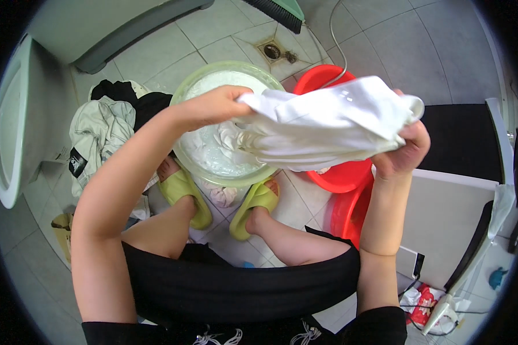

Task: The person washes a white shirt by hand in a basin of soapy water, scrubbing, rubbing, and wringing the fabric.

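A wet white garment (334,123) is stretched between my two hands above a pale green basin (188,86). My left hand (221,106) pinches its left end, closed on the cloth. At the other end, my right hand (403,144) grips a bunched edge, its fingers partly behind the fabric. The garment's lower left part hangs down toward the foamy water (207,152) in the basin. Whether it is a shirt or some other piece cannot be made out.
A red basin (348,175) stands partly under the garment, with another red tub (351,213) nearer me. Dark and light clothes (109,123) lie piled at the left. Green slippers (190,192) are on my feet. A floor drain (272,52) and a broom (279,11) are beyond.
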